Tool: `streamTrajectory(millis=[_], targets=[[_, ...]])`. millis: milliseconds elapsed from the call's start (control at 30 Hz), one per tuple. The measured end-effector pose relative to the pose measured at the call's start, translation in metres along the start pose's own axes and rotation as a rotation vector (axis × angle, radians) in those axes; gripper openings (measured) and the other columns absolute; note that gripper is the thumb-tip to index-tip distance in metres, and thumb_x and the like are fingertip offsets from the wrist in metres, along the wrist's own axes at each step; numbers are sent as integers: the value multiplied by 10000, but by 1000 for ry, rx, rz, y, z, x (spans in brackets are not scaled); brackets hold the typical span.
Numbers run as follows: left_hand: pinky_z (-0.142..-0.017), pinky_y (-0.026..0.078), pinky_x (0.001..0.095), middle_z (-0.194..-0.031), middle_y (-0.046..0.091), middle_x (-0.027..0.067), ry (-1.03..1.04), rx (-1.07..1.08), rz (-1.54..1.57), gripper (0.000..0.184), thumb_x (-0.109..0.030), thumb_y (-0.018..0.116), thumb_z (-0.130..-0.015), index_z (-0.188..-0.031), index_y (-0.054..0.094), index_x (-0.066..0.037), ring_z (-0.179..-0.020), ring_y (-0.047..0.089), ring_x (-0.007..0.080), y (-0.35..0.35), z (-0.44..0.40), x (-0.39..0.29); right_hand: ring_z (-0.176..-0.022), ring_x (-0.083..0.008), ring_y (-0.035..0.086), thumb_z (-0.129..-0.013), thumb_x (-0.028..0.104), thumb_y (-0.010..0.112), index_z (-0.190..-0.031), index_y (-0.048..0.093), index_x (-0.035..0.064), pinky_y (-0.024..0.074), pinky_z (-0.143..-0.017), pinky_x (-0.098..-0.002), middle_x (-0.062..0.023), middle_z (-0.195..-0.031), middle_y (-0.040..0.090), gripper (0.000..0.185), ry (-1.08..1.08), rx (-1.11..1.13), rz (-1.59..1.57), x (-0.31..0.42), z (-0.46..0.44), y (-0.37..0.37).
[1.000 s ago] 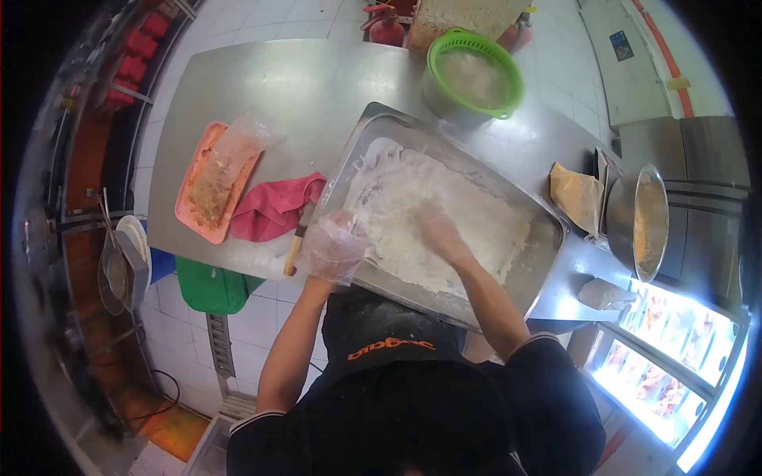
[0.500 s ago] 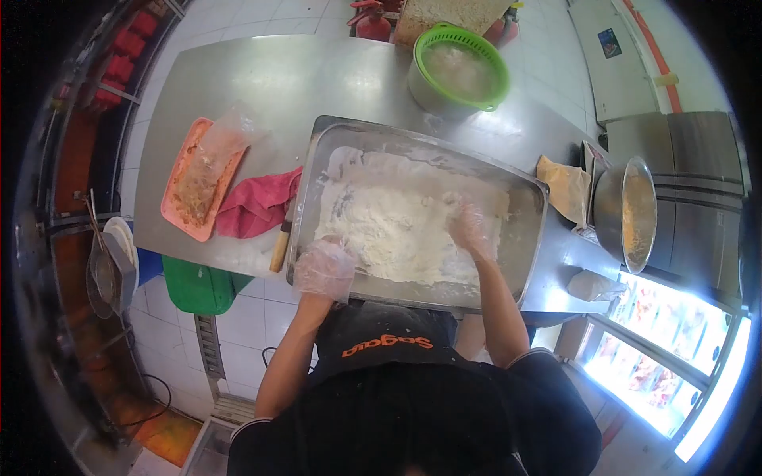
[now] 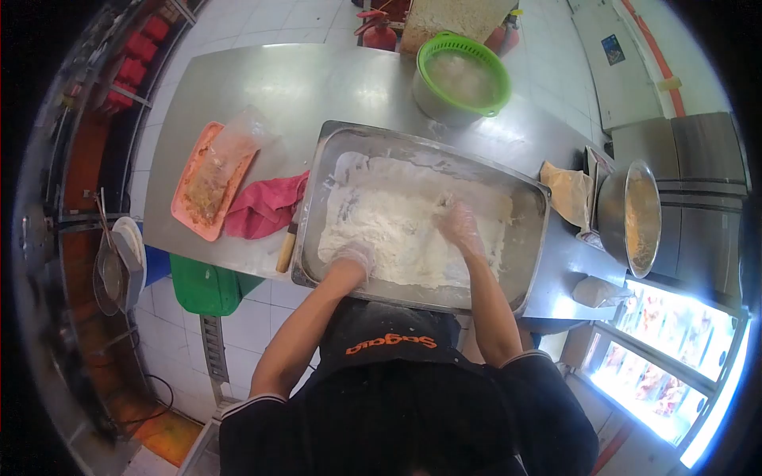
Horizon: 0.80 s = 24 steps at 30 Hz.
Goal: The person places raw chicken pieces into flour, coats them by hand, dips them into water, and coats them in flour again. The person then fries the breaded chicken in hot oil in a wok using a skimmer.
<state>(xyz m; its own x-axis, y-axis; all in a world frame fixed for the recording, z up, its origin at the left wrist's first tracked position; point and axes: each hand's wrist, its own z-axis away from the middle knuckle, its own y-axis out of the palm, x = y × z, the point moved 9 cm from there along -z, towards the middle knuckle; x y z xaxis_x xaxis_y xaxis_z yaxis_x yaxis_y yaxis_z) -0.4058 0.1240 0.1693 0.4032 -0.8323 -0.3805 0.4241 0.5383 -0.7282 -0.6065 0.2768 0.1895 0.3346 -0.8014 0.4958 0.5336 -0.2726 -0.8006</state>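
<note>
A large metal pan (image 3: pixel 530 238) holds a layer of white flour-like powder (image 3: pixel 381 210). My left hand (image 3: pixel 355 256), in a clear plastic glove, is down in the powder at the pan's near left; its fingers are hidden. Also gloved, my right hand (image 3: pixel 459 226) is over the right part of the powder with its fingers curled together. Whatever is at those fingertips is whitened and too small to name.
Left of the pan lie a knife handle (image 3: pixel 286 247), a pink cloth (image 3: pixel 266 208) and a pink tray (image 3: pixel 210 228) with a plastic bag. Behind stands a green-rimmed basket in a tub (image 3: pixel 444 99). A metal bowl (image 3: pixel 641 218) is at right.
My left hand has gone from above the pan's near left edge forward and right into the powder. My right hand has shifted slightly left.
</note>
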Motion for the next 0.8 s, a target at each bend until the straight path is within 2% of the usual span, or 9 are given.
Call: streamTrajectory(millis=[67, 133, 200, 267, 400, 467, 600, 667, 800], targets=[[-851, 553, 459, -1041, 715, 234, 56, 213, -136, 279, -150, 607, -794, -1003, 754, -38, -991, 697, 382, 2, 2, -12, -965, -401, 645, -813, 129, 618, -1070, 634, 54, 530, -841, -478, -257, -1027, 664, 268, 53, 68, -35, 0, 10, 9], [-824, 555, 461, -1019, 716, 234, 97, 183, -59, 277, -155, 610, -782, -988, 756, -40, -969, 703, 378, 20, -11, -8, -974, -392, 632, -820, 138, 616, -1042, 636, 61, 524, -848, -473, -234, -1034, 652, 236, -389, -112, 86, 31, 18, 22], [-798, 558, 464, -997, 718, 234, 128, 147, 20, 275, -160, 613, -769, -972, 757, -43, -947, 709, 375, 24, -16, -12, -980, -388, 627, -831, 157, 622, -1044, 638, 66, 517, -868, -471, -232, -1036, 642, 233, -365, -83, 175, 38, 23, 50], [-780, 558, 465, -998, 716, 233, 286, 166, -142, 286, -182, 621, -770, -976, 751, -32, -938, 710, 378, 14, -4, -40, -974, -386, 620, -839, 205, 662, -1042, 633, 68, 516, -878, -462, -247, -1041, 619, 247, -303, -53, 287, 33, 20, 88], [-792, 558, 463, -984, 716, 232, 122, 173, -93, 288, -203, 617, -777, -969, 745, -31, -926, 707, 389, 27, -7, -20, -955, -327, 647, -843, 172, 674, -1057, 639, 71, 536, -836, -432, -255, -1009, 630, 239, -426, -144, 136, 30, 34, 35], [-784, 551, 478, -972, 713, 240, 124, 164, -76, 268, -215, 615, -785, -945, 744, -43, -914, 703, 398, -2, 12, -25, -940, -282, 670, -824, 113, 693, -1081, 645, 67, 543, -817, -405, -237, -1001, 665, 265, 130, 142, -312, -10, 36, 3], [-779, 543, 487, -972, 709, 243, -10, 220, 143, 253, -222, 606, -805, -932, 737, -48, -893, 695, 412, -23, 19, -13, -896, -277, 686, -821, 71, 687, -1105, 650, 54, 544, -821, -391, -211, -944, 697, 287, 247, 81, -580, -44, 78, -39], [-752, 531, 476, -898, 679, 272, -33, 18, 128, 321, -301, 601, -816, -890, 721, -12, -858, 681, 410, -58, 25, -15, -893, -372, 693, -773, 196, 759, -1054, 718, 56, 546, -819, -426, -220, -943, 714, 317, 138, -141, -152, -61, 72, -52], [-769, 528, 497, -943, 696, 248, 228, -11, -108, 316, -300, 556, -870, -954, 707, -35, -868, 662, 454, -43, -3, -25, -976, -381, 680, -783, 192, 738, -1080, 708, 47, 541, -857, -439, -233, -1025, 706, 333, 186, -211, -1, -66, 67, -54]])
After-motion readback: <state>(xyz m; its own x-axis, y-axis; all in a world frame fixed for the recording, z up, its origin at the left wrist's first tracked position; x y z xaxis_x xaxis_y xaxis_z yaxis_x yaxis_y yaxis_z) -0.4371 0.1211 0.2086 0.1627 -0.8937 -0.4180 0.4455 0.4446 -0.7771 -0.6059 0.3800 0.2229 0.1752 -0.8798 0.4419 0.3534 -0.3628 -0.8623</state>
